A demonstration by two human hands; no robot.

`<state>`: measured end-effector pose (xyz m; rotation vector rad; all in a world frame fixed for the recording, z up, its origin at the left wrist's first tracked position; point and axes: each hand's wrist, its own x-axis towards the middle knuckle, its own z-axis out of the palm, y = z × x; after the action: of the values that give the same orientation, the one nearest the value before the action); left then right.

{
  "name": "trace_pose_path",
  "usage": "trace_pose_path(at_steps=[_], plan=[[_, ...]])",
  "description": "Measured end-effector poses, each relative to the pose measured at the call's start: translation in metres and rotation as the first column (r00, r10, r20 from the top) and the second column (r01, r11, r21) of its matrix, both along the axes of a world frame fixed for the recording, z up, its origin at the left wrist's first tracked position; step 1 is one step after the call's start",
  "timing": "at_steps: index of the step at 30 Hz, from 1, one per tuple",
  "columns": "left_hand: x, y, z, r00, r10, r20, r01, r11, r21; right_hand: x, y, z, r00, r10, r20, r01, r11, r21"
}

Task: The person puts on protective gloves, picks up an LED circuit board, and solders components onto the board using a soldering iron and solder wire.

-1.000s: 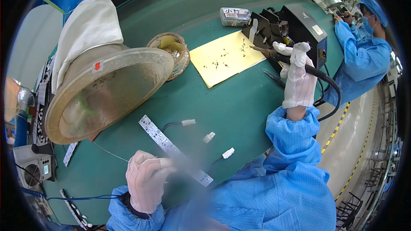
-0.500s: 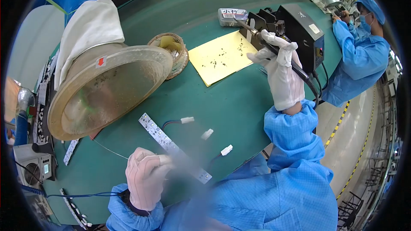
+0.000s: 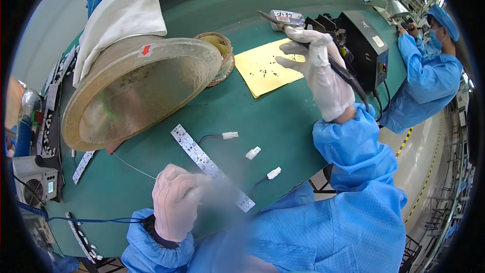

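My right hand (image 3: 323,68), in a striped white glove, is closed around a soldering iron (image 3: 345,75) whose tip points up and left, near a labelled plastic box (image 3: 288,18). Below that hand is a yellow sponge sheet (image 3: 265,68) with dark specks. My left hand (image 3: 177,202), also gloved, is closed on a thin solder wire (image 3: 132,166) that runs up and left. Beside it lies a white LED board strip (image 3: 202,159), partly behind a blurred patch. White connectors (image 3: 230,135) lie to the strip's right, some with wires.
A large fume hood (image 3: 141,91) draped with white cloth stands at left, beside a round tin (image 3: 225,60). The black soldering station (image 3: 364,45) is at right. A co-worker in blue (image 3: 429,76) works beyond it. More board strips (image 3: 83,167) lie left.
My right hand has lifted the soldering iron away from the station's holder and moved left, over the yellow sheet. The view has shifted slightly. My left hand stays closed near the board.
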<state>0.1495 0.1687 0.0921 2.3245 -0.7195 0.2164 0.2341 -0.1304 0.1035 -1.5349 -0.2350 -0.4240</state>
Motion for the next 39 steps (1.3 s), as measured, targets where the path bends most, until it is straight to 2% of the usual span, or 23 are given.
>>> trace_pose_path(at_steps=[3,9,12,16,18,21,25,30,34,37,39], plan=[[0.000,0.000,-0.001,1.000,-0.004,0.008,0.004,1.000,-0.004,0.008,-0.001,-0.015,1.000,0.009,-0.009,-0.009,0.996,-0.087],[-0.002,0.001,-0.003,1.000,0.004,-0.030,-0.005,1.000,-0.004,0.004,0.002,-0.014,0.999,-0.003,0.033,0.007,0.994,-0.112],[-0.002,0.000,-0.003,1.000,-0.001,-0.027,0.000,1.000,-0.008,0.004,0.005,-0.011,0.993,0.085,-0.085,-0.093,0.992,-0.090],[-0.001,-0.003,0.004,0.997,-0.062,0.055,0.062,0.998,0.010,0.007,0.004,-0.016,0.992,0.089,-0.087,-0.096,0.992,-0.077],[-0.002,-0.001,0.002,0.999,-0.042,0.027,0.042,0.999,0.005,0.010,-0.001,-0.017,0.998,-0.058,0.031,0.063,0.982,-0.179],[-0.001,0.001,0.000,0.998,-0.054,0.028,0.053,0.999,0.009,0.010,-0.008,-0.017,0.991,-0.135,0.006,0.135,0.986,-0.101],[-0.003,0.001,-0.002,1.000,-0.004,-0.020,0.005,1.000,0.017,0.007,0.000,-0.014,0.997,-0.022,-0.074,0.022,1.000,0.004],[-0.002,-0.001,0.001,1.000,-0.030,0.007,0.030,0.999,0.029,0.010,0.000,-0.017,0.992,0.035,-0.119,-0.034,0.999,0.012],[-0.003,-0.001,0.000,1.000,-0.001,-0.005,0.001,1.000,0.020,0.004,-0.005,-0.012,0.979,-0.148,-0.142,0.149,0.989,-0.003],[-0.003,-0.001,0.000,0.999,0.017,-0.040,-0.017,1.000,0.007,0.003,-0.011,-0.017,0.983,-0.162,-0.091,0.162,0.987,-0.007],[-0.002,-0.001,0.001,0.999,-0.033,0.006,0.032,0.999,0.027,0.004,-0.005,-0.015,0.988,-0.133,-0.076,0.134,0.991,0.012]])
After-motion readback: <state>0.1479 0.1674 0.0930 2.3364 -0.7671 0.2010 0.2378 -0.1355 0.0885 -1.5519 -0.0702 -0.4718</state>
